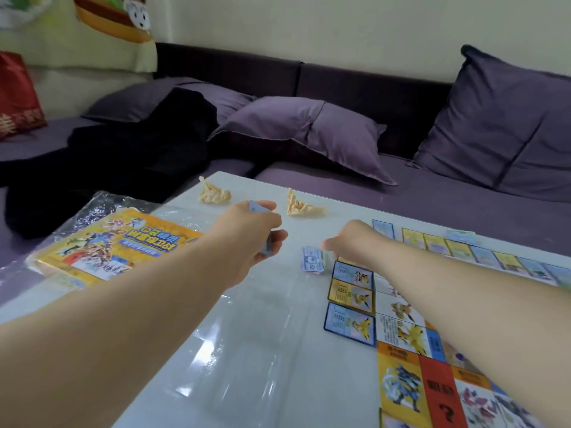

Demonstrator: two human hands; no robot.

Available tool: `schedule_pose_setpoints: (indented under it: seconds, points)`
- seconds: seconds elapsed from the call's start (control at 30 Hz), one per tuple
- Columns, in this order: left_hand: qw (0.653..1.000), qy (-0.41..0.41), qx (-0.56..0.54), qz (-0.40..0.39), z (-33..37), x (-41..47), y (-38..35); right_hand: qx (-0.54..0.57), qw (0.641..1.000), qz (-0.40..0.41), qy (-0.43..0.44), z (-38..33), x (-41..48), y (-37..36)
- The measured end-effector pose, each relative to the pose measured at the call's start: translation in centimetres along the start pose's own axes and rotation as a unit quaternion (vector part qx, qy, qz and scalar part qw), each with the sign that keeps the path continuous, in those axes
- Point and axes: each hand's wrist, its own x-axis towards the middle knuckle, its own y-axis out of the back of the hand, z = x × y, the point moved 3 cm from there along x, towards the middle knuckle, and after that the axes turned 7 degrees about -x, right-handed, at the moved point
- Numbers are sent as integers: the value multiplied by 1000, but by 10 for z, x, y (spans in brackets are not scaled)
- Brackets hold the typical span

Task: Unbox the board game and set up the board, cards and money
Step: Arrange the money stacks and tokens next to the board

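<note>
My left hand (250,233) is closed around a small stack of pale blue play-money notes over the middle of the white table (247,335). My right hand (352,239) reaches palm-down, fingers curled, just right of a small pile of blue notes (312,259) lying on the table; whether it touches them is unclear. The colourful game board (432,381) lies flat at the right, under my right forearm. Three cards (352,301) sit in a column along its left edge, and a row of cards (482,254) lines its far edge.
The yellow game box (111,245) in clear plastic wrap lies at the table's left edge. Two crumpled beige wrappers (214,193) (301,205) lie at the far edge. Behind is a purple sofa with cushions (309,131) and dark clothing (123,156).
</note>
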Motion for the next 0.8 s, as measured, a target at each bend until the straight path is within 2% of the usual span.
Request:
schedule_pose_setpoints:
  seconds: [0.17,0.2,0.3,0.37,0.5,0.63,0.8]
  points:
    - [998,38,-43,-12,2,-35,-24,121,981,48,142,-2,-63,41]
    - [998,47,-49,-21,1,-46,-30,115,974,44,192,-2,-88,51]
    - [996,67,-38,-53,-8,-84,-50,-36,953,40,300,6,-154,65]
    - [992,76,-22,-98,-18,-112,-65,-91,947,31,308,17,-188,69]
    - [980,93,43,-171,-39,-167,-98,-87,951,57,290,41,-239,76]
    - [969,123,42,-208,-55,-210,-127,-76,955,92,270,76,-281,86]
    - [949,127,74,-279,-64,-260,-167,-57,951,196,234,127,-332,110]
